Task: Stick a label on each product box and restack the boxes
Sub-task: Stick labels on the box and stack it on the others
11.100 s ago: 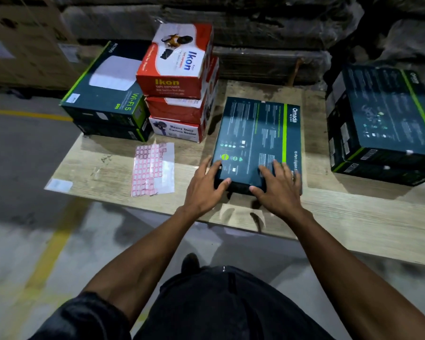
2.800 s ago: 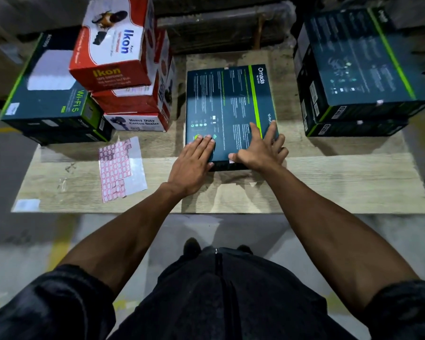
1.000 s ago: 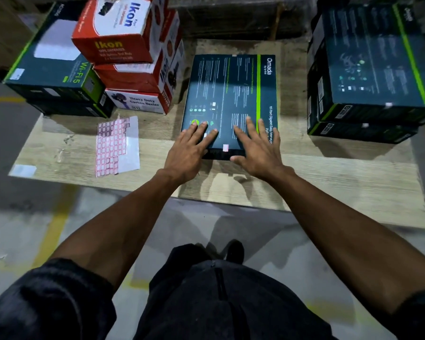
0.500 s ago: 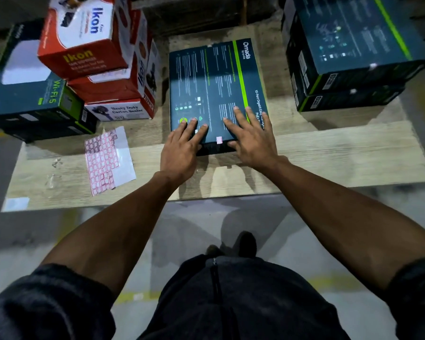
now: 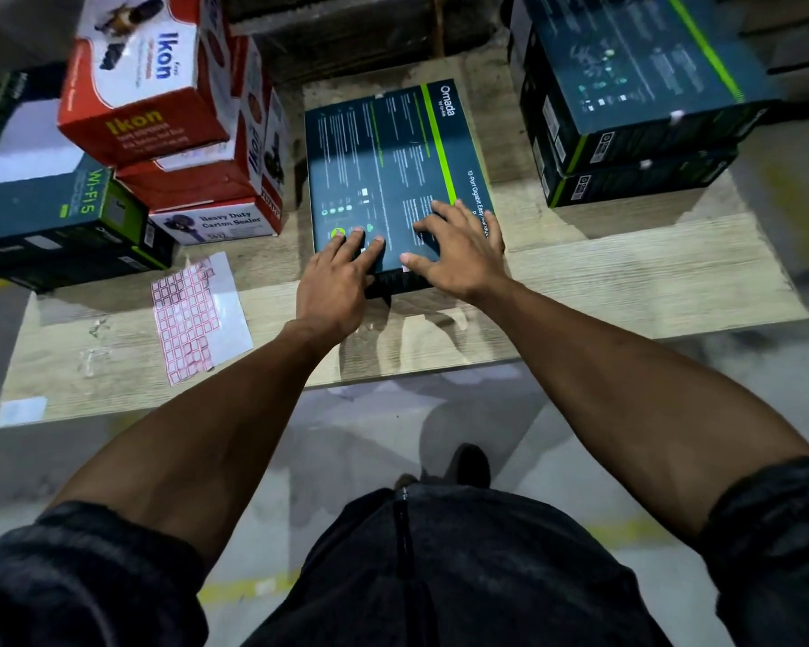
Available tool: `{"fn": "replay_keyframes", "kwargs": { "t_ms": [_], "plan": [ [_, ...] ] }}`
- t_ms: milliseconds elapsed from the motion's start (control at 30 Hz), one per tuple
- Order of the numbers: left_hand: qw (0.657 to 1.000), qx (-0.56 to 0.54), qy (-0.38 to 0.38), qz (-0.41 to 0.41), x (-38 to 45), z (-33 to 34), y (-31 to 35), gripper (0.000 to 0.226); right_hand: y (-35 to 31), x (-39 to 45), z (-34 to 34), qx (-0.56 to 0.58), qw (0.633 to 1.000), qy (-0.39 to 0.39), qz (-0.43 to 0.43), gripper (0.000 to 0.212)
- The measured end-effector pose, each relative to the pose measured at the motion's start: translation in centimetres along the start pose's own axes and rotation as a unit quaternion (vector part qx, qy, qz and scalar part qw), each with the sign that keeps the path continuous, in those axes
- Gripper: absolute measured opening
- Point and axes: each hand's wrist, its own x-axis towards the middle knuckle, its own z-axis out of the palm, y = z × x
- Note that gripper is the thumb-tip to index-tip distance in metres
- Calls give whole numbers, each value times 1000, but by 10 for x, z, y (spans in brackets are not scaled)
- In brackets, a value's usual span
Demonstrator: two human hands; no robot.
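The flat dark blue box with a green stripe (image 5: pixel 393 179) lies in the middle of the frame on the pale wooden table (image 5: pixel 627 282). Its long side runs away from me. My left hand (image 5: pixel 335 282) and right hand (image 5: pixel 458 254) press flat on its near end, fingers spread, both equally near. The pink label sheet (image 5: pixel 185 315) lies at lower left, nearer my left hand.
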Motion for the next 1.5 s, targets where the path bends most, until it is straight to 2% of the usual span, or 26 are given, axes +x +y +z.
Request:
{"fn": "replay_keyframes", "kwargs": {
  "t_ms": [433,933,1200,1333,1500],
  "plan": [
    [1000,4,-19,3,2,-2,-1,55,0,-1,5,-39,999,12,-13,60],
    [1000,-2,-7,20,-8,5,-1,53,1,-4,12,-64,997,46,-21,59],
    [1000,-9,-14,27,-10,3,-1,60,-2,-6,20,-104,991,82,-28,51],
    [999,-11,-18,26,-12,0,0,65,-2,-7,18,-101,992,71,-25,54],
    [999,-18,-40,17,-13,-4,2,78,5,-8,11,-90,995,31,-40,69]
  ]
}}
